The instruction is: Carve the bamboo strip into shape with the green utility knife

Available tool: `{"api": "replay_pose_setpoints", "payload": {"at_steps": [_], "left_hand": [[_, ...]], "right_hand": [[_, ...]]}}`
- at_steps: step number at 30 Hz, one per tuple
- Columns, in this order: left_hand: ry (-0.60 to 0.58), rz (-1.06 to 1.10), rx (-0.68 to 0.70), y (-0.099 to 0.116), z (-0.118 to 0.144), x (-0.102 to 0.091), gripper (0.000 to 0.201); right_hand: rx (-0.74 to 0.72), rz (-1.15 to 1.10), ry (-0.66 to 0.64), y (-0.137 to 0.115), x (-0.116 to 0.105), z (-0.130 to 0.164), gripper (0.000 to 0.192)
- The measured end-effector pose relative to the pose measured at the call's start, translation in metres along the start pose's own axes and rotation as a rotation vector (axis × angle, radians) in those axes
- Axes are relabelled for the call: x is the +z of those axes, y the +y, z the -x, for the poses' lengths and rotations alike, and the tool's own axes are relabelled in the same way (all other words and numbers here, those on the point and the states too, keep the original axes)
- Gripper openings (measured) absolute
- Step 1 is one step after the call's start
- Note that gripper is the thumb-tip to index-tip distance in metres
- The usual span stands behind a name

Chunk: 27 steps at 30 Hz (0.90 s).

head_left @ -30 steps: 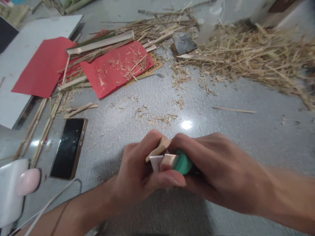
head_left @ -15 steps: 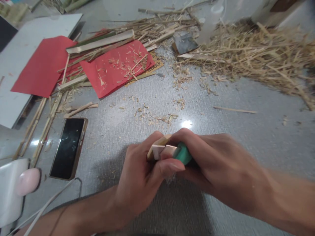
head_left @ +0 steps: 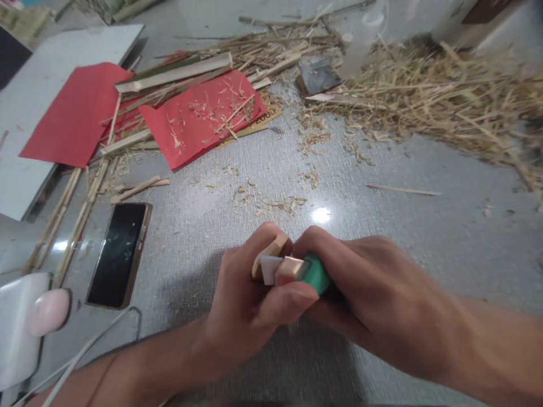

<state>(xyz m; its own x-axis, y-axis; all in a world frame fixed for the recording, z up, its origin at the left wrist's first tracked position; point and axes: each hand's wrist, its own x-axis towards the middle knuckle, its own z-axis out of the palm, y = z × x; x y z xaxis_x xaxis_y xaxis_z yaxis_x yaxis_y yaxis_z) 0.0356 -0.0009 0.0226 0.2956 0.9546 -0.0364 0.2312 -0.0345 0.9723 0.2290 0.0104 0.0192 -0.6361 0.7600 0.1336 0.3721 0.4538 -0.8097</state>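
Both hands meet low over the grey table. My left hand pinches a short pale bamboo piece between thumb and fingers. My right hand is wrapped around a knife with a green handle; its flat metal blade lies against the bamboo piece. The thumbs of both hands press close to the blade, and most of the handle is hidden in my right fist.
A phone lies face up at the left. Red paper sheets with bamboo strips and shavings lie behind. A straw heap fills the back right. A white device with a pink part sits bottom left.
The hands stay together and shift only slightly; the blade has slid a little along the bamboo piece, whose tip stuck out more a second ago.
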Motion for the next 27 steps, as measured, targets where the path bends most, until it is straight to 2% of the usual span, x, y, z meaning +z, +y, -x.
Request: {"api": "replay_pose_setpoints", "payload": {"at_steps": [3,9,12,17,22,27], "left_hand": [[-0.007,0.013,0.019,-0.001,-0.001,-0.001,0.056],[-0.046,0.053,0.016,-0.008,0.002,-0.001,0.052],[-0.015,0.084,0.043,-0.008,0.001,0.004,0.051],[0.087,0.102,-0.016,-0.005,-0.003,0.011,0.052],[0.04,0.044,-0.006,-0.008,-0.001,0.005,0.057],[0.012,0.047,0.028,-0.01,-0.001,0.002,0.053]], "right_hand": [[-0.003,-0.001,-0.036,0.002,-0.001,0.0,0.017],[0.003,-0.008,-0.024,0.005,-0.001,0.001,0.014],[0.027,0.03,0.008,0.008,-0.003,-0.001,0.021],[0.013,0.105,0.073,0.011,-0.003,-0.004,0.018],[-0.002,0.099,0.036,0.011,-0.005,-0.003,0.022],[-0.023,0.106,-0.016,0.013,-0.006,-0.002,0.024]]}}
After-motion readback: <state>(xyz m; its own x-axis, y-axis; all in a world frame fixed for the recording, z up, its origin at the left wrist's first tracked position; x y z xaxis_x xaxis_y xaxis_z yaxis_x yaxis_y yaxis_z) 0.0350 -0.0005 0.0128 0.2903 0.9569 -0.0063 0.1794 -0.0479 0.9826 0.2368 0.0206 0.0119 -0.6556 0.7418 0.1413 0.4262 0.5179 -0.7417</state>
